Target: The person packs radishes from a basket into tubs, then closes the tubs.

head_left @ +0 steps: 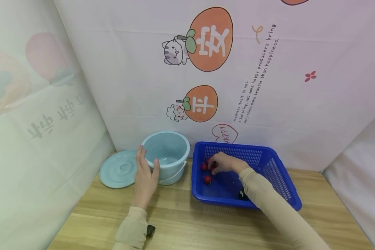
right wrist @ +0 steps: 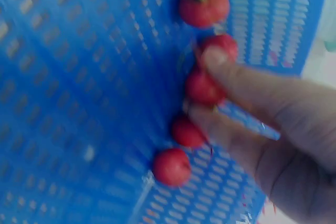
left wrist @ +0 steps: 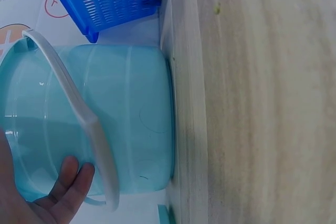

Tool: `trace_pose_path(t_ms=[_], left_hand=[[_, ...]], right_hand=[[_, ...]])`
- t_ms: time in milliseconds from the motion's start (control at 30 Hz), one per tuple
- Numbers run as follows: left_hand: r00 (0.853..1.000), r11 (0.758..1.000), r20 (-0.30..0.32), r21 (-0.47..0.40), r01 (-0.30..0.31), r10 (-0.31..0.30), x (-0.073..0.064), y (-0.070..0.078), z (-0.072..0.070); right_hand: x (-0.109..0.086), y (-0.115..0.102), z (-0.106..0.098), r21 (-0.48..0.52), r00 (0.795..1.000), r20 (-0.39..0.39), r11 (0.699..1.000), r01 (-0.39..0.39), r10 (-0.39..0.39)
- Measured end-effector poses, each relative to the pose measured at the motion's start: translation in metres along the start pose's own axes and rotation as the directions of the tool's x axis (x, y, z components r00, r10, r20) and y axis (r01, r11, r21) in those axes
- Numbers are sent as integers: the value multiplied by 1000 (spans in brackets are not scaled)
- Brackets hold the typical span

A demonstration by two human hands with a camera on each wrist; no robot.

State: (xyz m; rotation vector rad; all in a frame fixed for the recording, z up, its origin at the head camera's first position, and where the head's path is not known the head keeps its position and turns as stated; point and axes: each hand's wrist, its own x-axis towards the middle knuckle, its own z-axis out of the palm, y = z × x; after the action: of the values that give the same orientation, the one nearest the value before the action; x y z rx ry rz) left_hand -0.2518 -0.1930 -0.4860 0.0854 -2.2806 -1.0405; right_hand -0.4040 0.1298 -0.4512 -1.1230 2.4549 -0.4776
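Note:
My left hand (head_left: 146,181) rests against the near left side of a light blue bucket (head_left: 172,172), its fingers fairly straight along the wall. The bucket stands upright without its lid, and its white handle (left wrist: 86,116) hangs down the side. Inside a blue plastic basket (head_left: 217,200), my right hand (head_left: 224,162) pinches a small red radish (right wrist: 203,86) between thumb and finger. Several more radishes lie along the basket's left side, among them one with a green stem stub (right wrist: 205,4). The right wrist view is blurred.
A light blue lid (head_left: 120,169) lies on the wooden table (head_left: 181,225), left of the bucket. A black object (head_left: 242,194) shows in the basket beside the right sleeve. Another small black object (head_left: 150,231) is by the left sleeve. A printed cloth (head_left: 143,86) hangs behind.

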Motion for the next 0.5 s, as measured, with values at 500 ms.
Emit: trace_pose_path(t_ms=[500], left_hand=[[1000,1000,-2,4,-4,4,-1,-3,1]], right_hand=[[-36,16,-43,601,950,-306,786,145,59]])
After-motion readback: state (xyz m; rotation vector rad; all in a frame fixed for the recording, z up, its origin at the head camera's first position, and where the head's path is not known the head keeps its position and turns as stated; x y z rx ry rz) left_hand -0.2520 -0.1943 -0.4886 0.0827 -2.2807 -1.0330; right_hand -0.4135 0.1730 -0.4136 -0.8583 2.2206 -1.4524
